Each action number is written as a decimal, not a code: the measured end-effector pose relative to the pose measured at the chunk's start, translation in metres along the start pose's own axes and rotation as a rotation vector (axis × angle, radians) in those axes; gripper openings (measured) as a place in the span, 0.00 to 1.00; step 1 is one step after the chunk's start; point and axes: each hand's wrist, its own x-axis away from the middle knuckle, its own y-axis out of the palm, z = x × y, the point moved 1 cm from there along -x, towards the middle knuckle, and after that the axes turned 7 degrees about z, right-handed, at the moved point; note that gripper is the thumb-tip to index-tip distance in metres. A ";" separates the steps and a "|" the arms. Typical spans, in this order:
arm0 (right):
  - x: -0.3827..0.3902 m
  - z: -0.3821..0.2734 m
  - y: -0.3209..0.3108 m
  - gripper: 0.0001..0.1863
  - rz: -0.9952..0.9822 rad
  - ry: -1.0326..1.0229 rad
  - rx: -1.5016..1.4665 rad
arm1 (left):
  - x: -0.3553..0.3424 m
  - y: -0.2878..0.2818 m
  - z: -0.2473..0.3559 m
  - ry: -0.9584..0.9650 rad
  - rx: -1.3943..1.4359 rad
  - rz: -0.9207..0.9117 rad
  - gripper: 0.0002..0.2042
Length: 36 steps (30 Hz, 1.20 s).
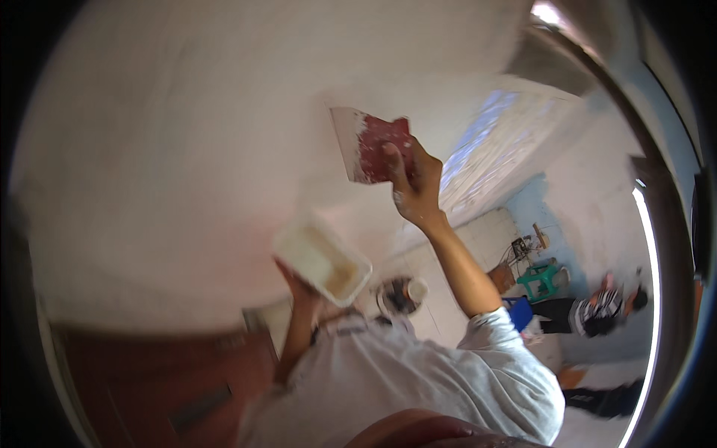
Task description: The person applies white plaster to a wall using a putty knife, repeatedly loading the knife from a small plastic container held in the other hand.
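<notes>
Right hand (420, 179): fingers (393, 157) clamped on a red, plaster-smeared flat scraper (376, 145), blade pointing left from them. Left hand (300, 287) grips a white rectangular plastic tray (356, 285), long axis slanting down rightward.

A room (590, 145) is undergoing redecoration: a white-smeared putty knife (379, 151) is meeting a pale wall (187, 149), blue paint (530, 201) is showing patchily, and a plastic stool (541, 284) is standing beyond.
</notes>
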 end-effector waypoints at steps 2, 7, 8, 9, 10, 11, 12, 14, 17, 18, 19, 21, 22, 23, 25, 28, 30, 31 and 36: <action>0.069 -0.012 0.019 0.15 -0.046 0.321 -0.251 | 0.014 -0.025 0.020 -0.043 0.272 -0.089 0.47; 0.142 -0.062 0.024 0.09 -0.039 0.558 -0.467 | 0.033 -0.064 0.049 0.288 0.100 -0.144 0.46; 0.156 -0.072 0.023 0.08 -0.044 0.560 -0.461 | 0.050 -0.056 0.059 0.300 0.065 -0.104 0.46; 0.164 -0.082 0.021 0.09 -0.066 0.581 -0.492 | 0.069 -0.044 0.069 0.307 0.030 -0.074 0.46; 0.170 -0.094 0.020 0.10 -0.083 0.598 -0.524 | 0.083 -0.027 0.084 0.310 0.026 -0.050 0.46; 0.172 -0.108 0.023 0.10 -0.122 0.630 -0.535 | 0.100 -0.024 0.096 0.327 0.030 -0.004 0.45; 0.176 -0.121 0.019 0.10 -0.206 0.556 -0.469 | 0.113 -0.029 0.098 0.328 0.026 0.021 0.45; 0.121 -0.091 0.015 0.11 -0.323 0.462 -0.425 | 0.079 0.004 0.084 0.419 0.036 0.059 0.44; 0.111 -0.095 0.022 0.09 -0.467 0.377 -0.295 | 0.095 0.034 0.092 0.458 -0.099 0.283 0.44; 0.111 -0.099 0.031 0.10 -0.516 0.325 -0.311 | 0.099 0.032 0.096 0.454 -0.102 0.294 0.44; 0.111 -0.105 0.040 0.11 -0.564 0.273 -0.325 | 0.104 0.029 0.100 0.448 -0.109 0.307 0.43; 0.110 -0.118 0.052 0.12 -0.658 0.296 -0.278 | 0.114 0.027 0.106 0.433 -0.118 0.327 0.43; 0.110 -0.124 0.058 0.13 -0.746 0.308 -0.231 | 0.118 0.028 0.107 0.427 -0.109 0.332 0.42; 0.110 -0.130 0.065 0.12 -0.719 0.312 -0.314 | 0.123 0.028 0.108 0.418 -0.101 0.335 0.42; 0.111 -0.137 0.075 0.08 -0.737 0.306 -0.302 | 0.128 0.031 0.108 0.404 -0.075 0.351 0.42; 0.114 -0.147 0.084 0.11 -0.785 0.288 -0.245 | 0.132 0.030 0.107 0.423 -0.048 0.371 0.40; 0.116 -0.151 0.089 0.10 -0.783 0.195 -0.198 | 0.133 0.027 0.106 0.447 -0.052 0.376 0.39; 0.116 -0.152 0.091 0.10 -0.780 0.202 -0.195 | 0.133 0.026 0.106 0.465 -0.074 0.370 0.39; 0.121 -0.146 0.103 0.10 -0.822 0.236 -0.162 | 0.135 0.025 0.104 0.473 -0.147 0.360 0.41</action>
